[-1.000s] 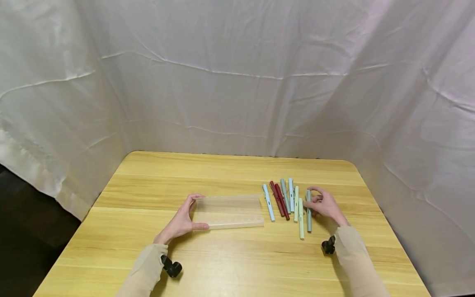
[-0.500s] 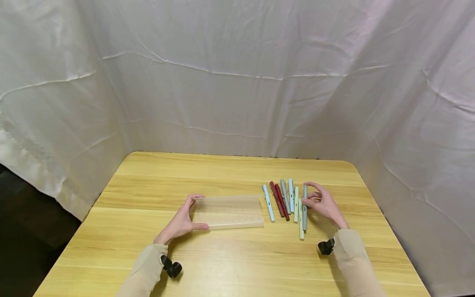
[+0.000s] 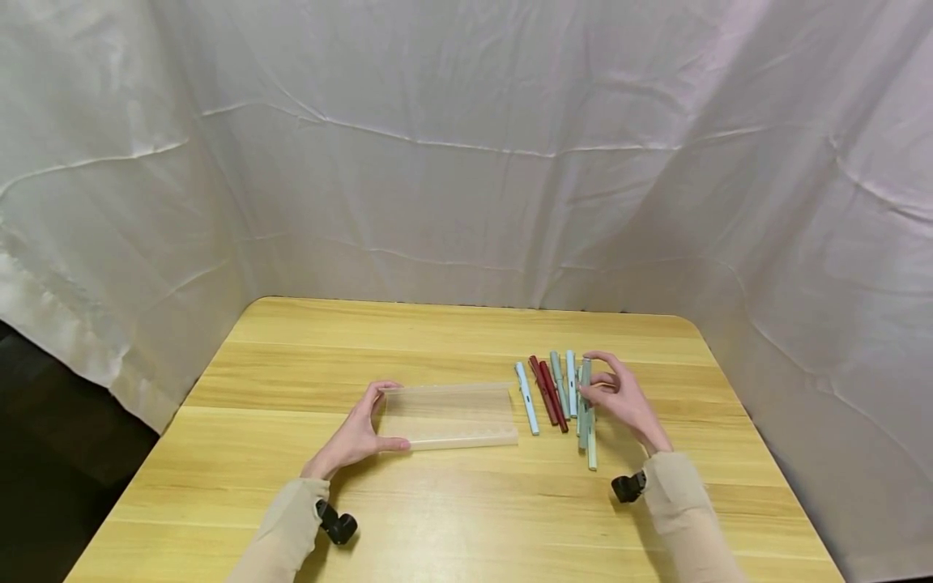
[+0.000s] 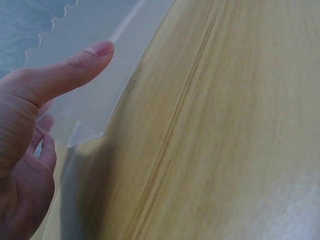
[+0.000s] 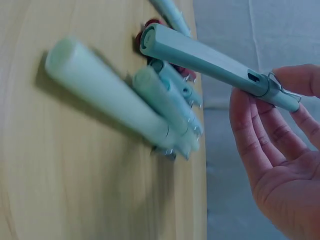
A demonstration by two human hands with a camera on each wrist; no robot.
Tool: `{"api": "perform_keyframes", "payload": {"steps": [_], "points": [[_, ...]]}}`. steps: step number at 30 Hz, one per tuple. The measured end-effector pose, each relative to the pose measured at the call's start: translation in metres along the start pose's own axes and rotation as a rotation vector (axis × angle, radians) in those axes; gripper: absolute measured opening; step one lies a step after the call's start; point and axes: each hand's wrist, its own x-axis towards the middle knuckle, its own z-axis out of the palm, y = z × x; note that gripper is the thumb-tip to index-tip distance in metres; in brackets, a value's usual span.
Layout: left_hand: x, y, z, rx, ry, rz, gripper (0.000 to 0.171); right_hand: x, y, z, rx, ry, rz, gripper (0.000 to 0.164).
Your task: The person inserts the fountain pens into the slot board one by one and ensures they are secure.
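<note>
At the table's left-centre, my left hand (image 3: 357,433) grips the end of a clear plastic rack (image 3: 448,417), thumb on its near side. The left wrist view shows the rack's scalloped edge beside the thumb (image 4: 75,70). My right hand (image 3: 623,401) pinches a grey-green capped pen (image 5: 215,60) by its clip end. That pen is raised over two pale green pens, which it partly covers in the head view; the nearer pale green pen (image 3: 592,457) sticks out below it.
Left of the held pen lie a light blue pen (image 3: 572,385), another grey-green pen (image 3: 560,385), two dark red pens (image 3: 544,390) and a pale blue pen (image 3: 528,398). A grey-white curtain (image 3: 466,202) surrounds the wooden table's (image 3: 452,518) back and sides.
My right hand has lifted the grey-green pen from the right end of the row and carried it left over the pale green pens. The left hand and rack have stayed still.
</note>
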Motion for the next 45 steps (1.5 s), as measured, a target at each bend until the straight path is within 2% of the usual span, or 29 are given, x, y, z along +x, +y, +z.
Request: {"api": "perform_keyframes", "payload": {"steps": [13, 19, 23, 31, 45], "points": [[-0.002, 0.002, 0.000, -0.006, -0.007, -0.016, 0.096, 0.005, -0.012, 0.025, 0.115, -0.045, -0.113, 0.050], [-0.002, 0.001, 0.000, 0.016, 0.007, 0.006, 0.096, 0.008, -0.017, 0.035, 0.182, -0.046, -0.119, 0.058], [-0.002, 0.000, 0.000, 0.022, 0.010, 0.025, 0.096, 0.009, -0.019, 0.042, 0.197, -0.023, -0.122, 0.060], [0.000, -0.001, -0.001, 0.014, 0.002, 0.037, 0.095, 0.014, -0.020, 0.056, 0.213, 0.015, -0.215, 0.055], [0.000, 0.000, -0.001, 0.015, -0.006, 0.042, 0.095, 0.021, -0.023, 0.079, 0.187, 0.113, -0.318, 0.050]]}}
